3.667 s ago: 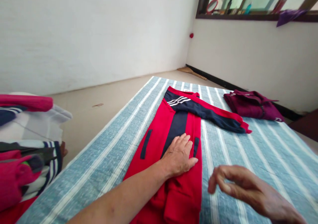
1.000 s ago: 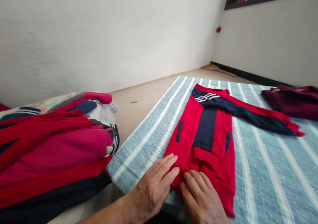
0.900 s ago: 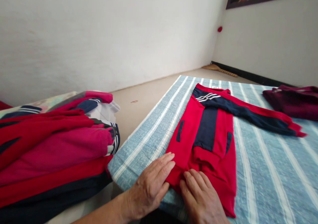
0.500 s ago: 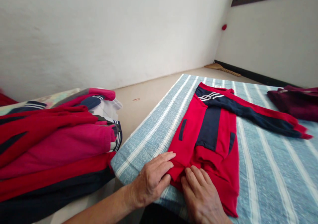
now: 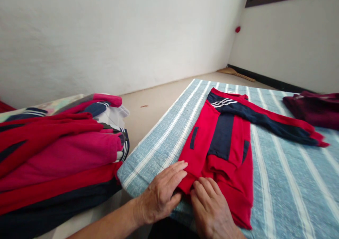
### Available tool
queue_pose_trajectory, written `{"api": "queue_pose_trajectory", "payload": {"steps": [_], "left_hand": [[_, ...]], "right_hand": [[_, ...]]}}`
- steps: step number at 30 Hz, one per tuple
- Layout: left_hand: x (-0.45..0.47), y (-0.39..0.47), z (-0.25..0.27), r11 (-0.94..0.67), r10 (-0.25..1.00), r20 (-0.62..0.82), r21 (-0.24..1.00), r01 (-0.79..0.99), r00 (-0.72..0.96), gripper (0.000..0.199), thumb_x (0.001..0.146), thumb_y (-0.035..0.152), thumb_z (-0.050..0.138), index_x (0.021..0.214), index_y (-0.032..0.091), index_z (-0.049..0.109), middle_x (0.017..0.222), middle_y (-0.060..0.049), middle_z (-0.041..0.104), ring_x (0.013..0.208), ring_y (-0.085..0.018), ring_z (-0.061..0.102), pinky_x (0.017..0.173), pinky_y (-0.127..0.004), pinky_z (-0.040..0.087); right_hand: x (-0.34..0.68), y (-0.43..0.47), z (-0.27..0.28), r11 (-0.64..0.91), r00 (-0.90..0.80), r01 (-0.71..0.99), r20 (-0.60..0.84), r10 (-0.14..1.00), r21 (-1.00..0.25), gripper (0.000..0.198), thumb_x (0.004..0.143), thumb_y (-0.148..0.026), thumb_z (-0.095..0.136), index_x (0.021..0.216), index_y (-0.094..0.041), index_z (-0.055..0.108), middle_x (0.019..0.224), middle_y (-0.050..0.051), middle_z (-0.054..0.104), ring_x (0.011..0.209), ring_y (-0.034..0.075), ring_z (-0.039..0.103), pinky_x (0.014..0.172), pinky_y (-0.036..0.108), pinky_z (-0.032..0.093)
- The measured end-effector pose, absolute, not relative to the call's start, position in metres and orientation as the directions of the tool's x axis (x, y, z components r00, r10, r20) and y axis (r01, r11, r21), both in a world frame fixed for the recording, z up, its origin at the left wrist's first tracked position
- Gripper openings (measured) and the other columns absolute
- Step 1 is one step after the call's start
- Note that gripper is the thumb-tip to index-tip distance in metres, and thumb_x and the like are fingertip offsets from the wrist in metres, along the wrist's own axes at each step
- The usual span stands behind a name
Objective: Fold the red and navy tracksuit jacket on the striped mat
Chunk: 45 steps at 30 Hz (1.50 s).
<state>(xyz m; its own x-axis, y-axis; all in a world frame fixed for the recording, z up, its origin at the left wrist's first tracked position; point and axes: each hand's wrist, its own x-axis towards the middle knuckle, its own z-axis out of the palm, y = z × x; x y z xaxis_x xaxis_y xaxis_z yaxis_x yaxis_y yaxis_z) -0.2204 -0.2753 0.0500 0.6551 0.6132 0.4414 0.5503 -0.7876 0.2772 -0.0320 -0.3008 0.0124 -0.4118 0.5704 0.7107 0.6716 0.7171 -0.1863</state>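
Observation:
A red and navy track jacket (image 5: 206,134) with white shoulder stripes lies partly folded on a blue-and-white striped cloth. One sleeve (image 5: 267,117) stretches across to the right. At the jacket's near left corner, my left hand (image 5: 162,193) has its fingers over the red fabric and its thumb beneath the edge. My right hand (image 5: 212,209), fingers bent and close together, grips the near hem beside it. The fingertips of the right hand are partly hidden in the fabric folds.
A heap of red, pink and navy clothes (image 5: 63,150) lies to the left. Folded maroon clothing (image 5: 315,110) rests at the right of the striped cloth (image 5: 159,147). Behind are a pale floor (image 5: 148,94), a white wall (image 5: 127,34) and a broom-like straw item (image 5: 233,72).
The jacket and hands appear slightly farther left, along with the whole view. My right hand has shifted a little closer to the left one; both stay on the jacket.

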Motion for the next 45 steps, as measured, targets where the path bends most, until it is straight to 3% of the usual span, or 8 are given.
{"api": "queue_pose_trajectory", "payload": {"steps": [5, 12, 22, 34, 45], "left_hand": [[-0.224, -0.277, 0.042, -0.789, 0.611, 0.440, 0.271, 0.551, 0.658, 0.056, 0.075, 0.003, 0.045, 0.130, 0.008, 0.038, 0.136, -0.021, 0.049, 0.133, -0.027, 0.041, 0.101, -0.046, 0.048], [-0.218, -0.280, 0.037, -0.779, 0.593, 0.500, 0.160, 0.606, 0.631, 0.049, 0.080, 0.004, 0.044, 0.129, 0.005, 0.041, 0.135, -0.023, 0.051, 0.133, -0.028, 0.040, 0.101, -0.045, 0.048], [-0.212, -0.273, 0.037, -0.788, 0.534, 0.570, 0.069, 0.611, 0.624, 0.037, 0.085, 0.000, 0.035, 0.115, 0.006, 0.056, 0.124, -0.022, 0.060, 0.131, -0.028, 0.043, 0.099, -0.043, 0.050], [-0.223, -0.271, 0.032, -0.850, 0.426, 0.488, -0.073, 0.522, 0.762, 0.032, 0.090, 0.002, 0.037, 0.116, 0.003, 0.057, 0.129, -0.021, 0.057, 0.133, -0.030, 0.040, 0.100, -0.046, 0.049], [-0.223, -0.272, 0.035, -0.855, 0.427, 0.484, -0.060, 0.516, 0.764, 0.036, 0.092, 0.004, 0.034, 0.118, 0.008, 0.058, 0.133, -0.016, 0.055, 0.133, -0.028, 0.041, 0.104, -0.045, 0.045]], "right_hand": [[-0.031, -0.303, 0.015, 0.753, -0.412, 0.627, 0.735, 0.539, -0.201, 0.038, 0.094, -0.011, 0.027, 0.088, -0.013, 0.065, 0.085, 0.010, 0.064, 0.091, 0.023, 0.056, 0.088, 0.039, 0.044], [-0.026, -0.305, 0.010, 0.789, -0.481, 0.579, 0.694, 0.535, -0.206, 0.034, 0.092, -0.010, 0.031, 0.097, -0.010, 0.064, 0.093, 0.012, 0.064, 0.095, 0.023, 0.056, 0.085, 0.038, 0.048], [-0.036, -0.304, 0.017, 0.773, -0.457, 0.584, 0.685, 0.567, -0.250, 0.040, 0.095, -0.013, 0.025, 0.080, -0.014, 0.063, 0.078, 0.009, 0.060, 0.080, 0.021, 0.055, 0.073, 0.033, 0.049], [-0.043, -0.307, 0.004, 0.729, -0.447, 0.653, 0.672, 0.590, -0.204, 0.038, 0.094, -0.008, 0.026, 0.082, -0.015, 0.061, 0.081, 0.008, 0.059, 0.082, 0.020, 0.055, 0.078, 0.032, 0.049], [-0.043, -0.304, 0.026, 0.715, -0.452, 0.675, 0.664, 0.595, -0.182, 0.038, 0.092, -0.006, 0.027, 0.075, -0.013, 0.060, 0.073, 0.006, 0.055, 0.070, 0.018, 0.051, 0.066, 0.031, 0.047]]}}
